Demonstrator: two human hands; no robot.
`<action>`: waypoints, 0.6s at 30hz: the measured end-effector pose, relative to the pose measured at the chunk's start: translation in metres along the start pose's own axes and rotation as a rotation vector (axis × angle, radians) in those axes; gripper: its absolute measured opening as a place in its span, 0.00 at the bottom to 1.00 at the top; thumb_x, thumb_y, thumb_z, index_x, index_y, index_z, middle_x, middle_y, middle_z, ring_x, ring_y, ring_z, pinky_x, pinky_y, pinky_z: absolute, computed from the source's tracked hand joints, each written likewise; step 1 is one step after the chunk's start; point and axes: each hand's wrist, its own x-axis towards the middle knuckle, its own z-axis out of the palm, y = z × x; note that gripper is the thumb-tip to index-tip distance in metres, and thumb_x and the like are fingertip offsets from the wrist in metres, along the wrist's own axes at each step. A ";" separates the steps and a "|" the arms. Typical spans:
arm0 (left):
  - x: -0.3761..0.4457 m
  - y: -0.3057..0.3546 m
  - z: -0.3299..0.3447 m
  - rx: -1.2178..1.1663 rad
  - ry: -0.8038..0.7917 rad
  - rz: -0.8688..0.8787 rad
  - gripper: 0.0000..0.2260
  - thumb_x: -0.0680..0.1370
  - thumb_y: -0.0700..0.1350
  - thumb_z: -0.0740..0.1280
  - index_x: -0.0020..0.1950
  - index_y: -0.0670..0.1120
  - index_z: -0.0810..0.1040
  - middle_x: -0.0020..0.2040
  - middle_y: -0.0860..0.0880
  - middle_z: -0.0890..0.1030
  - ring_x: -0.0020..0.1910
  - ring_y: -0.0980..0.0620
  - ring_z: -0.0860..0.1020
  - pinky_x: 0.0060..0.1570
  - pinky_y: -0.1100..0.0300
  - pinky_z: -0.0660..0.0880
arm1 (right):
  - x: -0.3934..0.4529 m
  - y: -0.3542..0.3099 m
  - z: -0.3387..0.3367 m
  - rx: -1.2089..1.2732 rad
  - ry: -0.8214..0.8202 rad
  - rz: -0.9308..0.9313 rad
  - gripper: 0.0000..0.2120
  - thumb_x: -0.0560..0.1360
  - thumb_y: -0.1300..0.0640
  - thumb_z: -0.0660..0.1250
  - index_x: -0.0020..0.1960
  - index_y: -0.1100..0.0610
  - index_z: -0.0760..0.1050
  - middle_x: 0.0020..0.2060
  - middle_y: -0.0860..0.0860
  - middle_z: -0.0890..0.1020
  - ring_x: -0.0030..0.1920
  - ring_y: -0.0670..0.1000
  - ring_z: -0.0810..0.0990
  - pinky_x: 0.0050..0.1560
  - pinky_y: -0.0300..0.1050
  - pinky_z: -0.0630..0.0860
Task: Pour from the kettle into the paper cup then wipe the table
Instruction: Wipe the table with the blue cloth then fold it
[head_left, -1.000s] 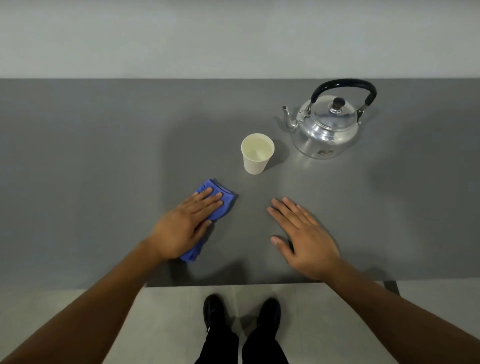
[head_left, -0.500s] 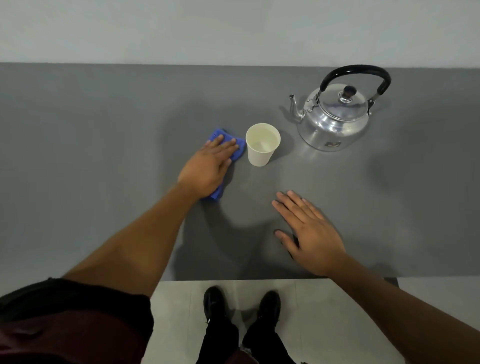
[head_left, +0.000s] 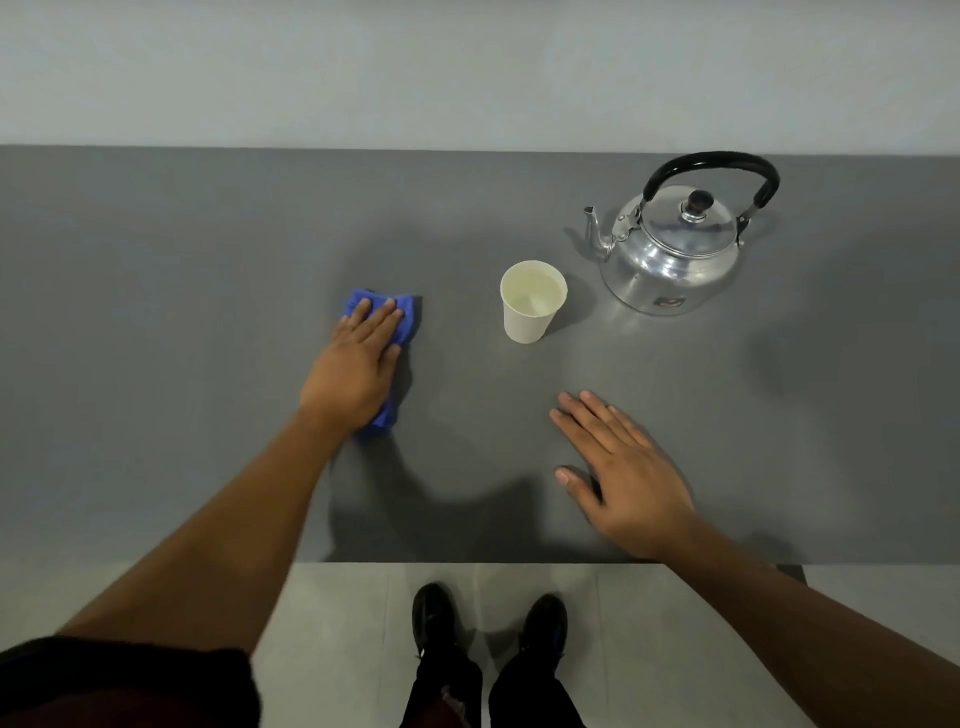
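Observation:
A shiny metal kettle (head_left: 670, 260) with a black handle stands upright at the back right of the grey table (head_left: 156, 312), spout pointing left. A white paper cup (head_left: 532, 304) with liquid in it stands just left of and nearer than the kettle. My left hand (head_left: 358, 364) lies flat on a folded blue cloth (head_left: 408, 317), pressing it on the table, well left of the cup. My right hand (head_left: 623, 467) rests flat on the table near the front edge, fingers spread, holding nothing.
The table's front edge (head_left: 467, 563) runs across the lower part of the view, with light floor tiles and my black shoes (head_left: 488, 618) below it. A pale wall stands behind the table's far edge.
My left hand first pushed the blue cloth forward next to the cup, then slid it left, away from the cup. My right hand, the cup and the kettle stayed put.

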 end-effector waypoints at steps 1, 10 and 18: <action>0.003 0.013 0.007 -0.006 0.010 -0.017 0.22 0.86 0.44 0.59 0.80 0.41 0.65 0.81 0.44 0.64 0.83 0.42 0.57 0.82 0.49 0.50 | 0.000 0.000 0.000 -0.004 0.007 -0.003 0.31 0.84 0.39 0.52 0.83 0.48 0.51 0.82 0.43 0.52 0.82 0.45 0.45 0.81 0.51 0.53; -0.106 0.045 0.024 0.022 -0.238 0.433 0.24 0.86 0.51 0.55 0.82 0.49 0.60 0.83 0.54 0.59 0.84 0.53 0.51 0.82 0.55 0.47 | 0.001 0.000 0.001 -0.029 0.001 -0.001 0.31 0.83 0.39 0.52 0.83 0.48 0.52 0.83 0.44 0.52 0.82 0.44 0.45 0.81 0.51 0.53; -0.091 -0.017 -0.014 -0.007 -0.083 0.105 0.24 0.84 0.48 0.57 0.78 0.40 0.68 0.79 0.45 0.67 0.81 0.40 0.60 0.81 0.45 0.55 | 0.001 -0.003 0.000 -0.034 0.018 -0.001 0.30 0.84 0.40 0.53 0.82 0.50 0.54 0.82 0.44 0.54 0.82 0.44 0.45 0.81 0.50 0.51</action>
